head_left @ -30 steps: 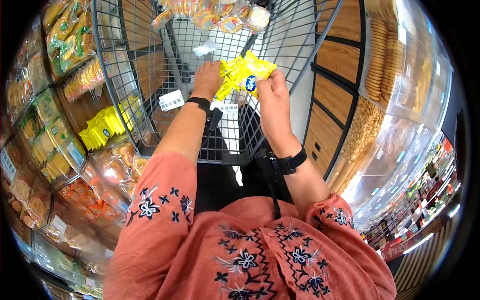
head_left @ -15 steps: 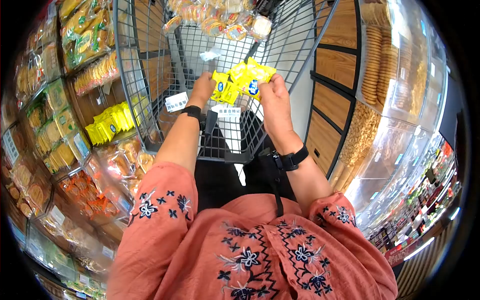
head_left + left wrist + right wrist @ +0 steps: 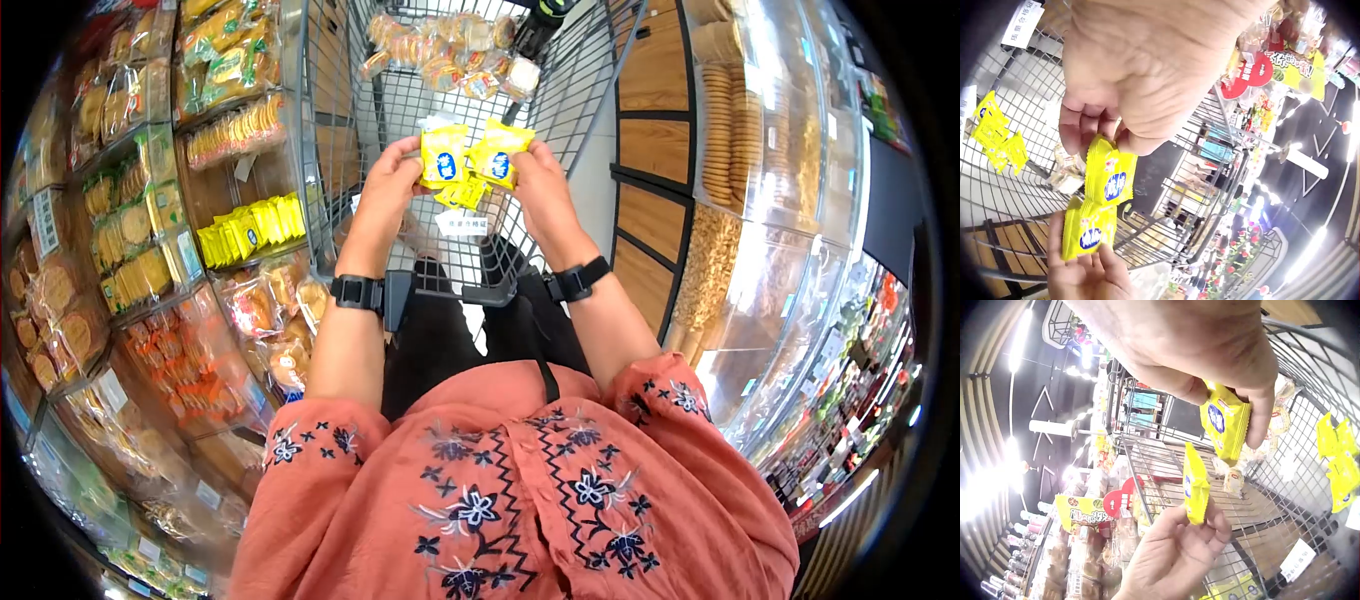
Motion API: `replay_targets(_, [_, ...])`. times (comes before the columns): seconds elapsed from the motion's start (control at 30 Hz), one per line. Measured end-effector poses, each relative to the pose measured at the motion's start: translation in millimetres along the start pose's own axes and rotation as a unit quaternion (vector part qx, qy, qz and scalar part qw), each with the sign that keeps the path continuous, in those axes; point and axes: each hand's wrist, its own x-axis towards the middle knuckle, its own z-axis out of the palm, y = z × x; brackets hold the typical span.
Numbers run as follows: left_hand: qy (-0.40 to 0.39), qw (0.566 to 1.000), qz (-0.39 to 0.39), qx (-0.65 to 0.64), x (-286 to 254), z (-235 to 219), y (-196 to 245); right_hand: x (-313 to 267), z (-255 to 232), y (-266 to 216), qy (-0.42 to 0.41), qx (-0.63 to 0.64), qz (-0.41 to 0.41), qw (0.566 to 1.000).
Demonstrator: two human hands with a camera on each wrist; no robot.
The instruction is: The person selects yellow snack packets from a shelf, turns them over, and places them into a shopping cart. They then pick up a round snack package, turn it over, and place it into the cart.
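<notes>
Over the cart's near end, the left hand [image 3: 388, 190] pinches a yellow packet [image 3: 443, 158] with a blue oval label by its edge. Facing it, the right hand [image 3: 543, 200] grips a second yellow packet [image 3: 500, 152] between thumb and fingers. In the head view the two packets stand upright side by side, a narrow gap between them. Below them several more yellow packets [image 3: 462, 190] lie in the cart, seen also as a loose group [image 3: 999, 137] in the left wrist view. A white printed tag [image 3: 462, 224] is at the cart's near end.
Round wrapped biscuits [image 3: 440, 50] fill the far part of the wire cart [image 3: 335, 150]. Shelves on the left hold bagged baked goods [image 3: 230, 60] and a row of yellow packets [image 3: 252, 230]. Clear bins of biscuits [image 3: 728, 130] stand on the right above wooden panels [image 3: 652, 150].
The left hand has lifted a packet up from the group, level with the right hand's one. Both packets now face the head camera. The view has shifted, with the shelves further right.
</notes>
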Motion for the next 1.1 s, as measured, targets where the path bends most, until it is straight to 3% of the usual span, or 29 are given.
replay_targets(0.17, [-0.013,0.999,0.038,-0.031,-33,-13,9,-16,23,6,-0.071,0.006,0.073,0.995])
replay_targets(0.3, [0.012,0.998,0.063,0.005,-55,-23,9,-31,45,18,-0.142,0.033,0.069,0.987])
replay_targets(0.57, [0.072,0.977,0.149,0.131,-79,-57,-16,-53,89,43,-0.165,-0.054,0.071,0.982])
replay_targets(0.7, [0.113,0.976,0.142,0.118,-93,-76,-13,-61,111,50,-0.192,-0.025,0.076,0.978])
replay_targets(0.8, [0.066,0.991,0.104,0.048,-120,-87,11,-67,128,55,-0.224,-0.033,0.093,0.970])
replay_targets(1.0, [0.140,0.983,0.120,0.018,-127,-140,5,-79,160,70,-0.248,-0.143,0.085,0.954])
replay_targets(1.1, [0.257,0.943,0.149,0.150,-117,-191,0,-81,162,72,-0.242,-0.161,0.100,0.951])
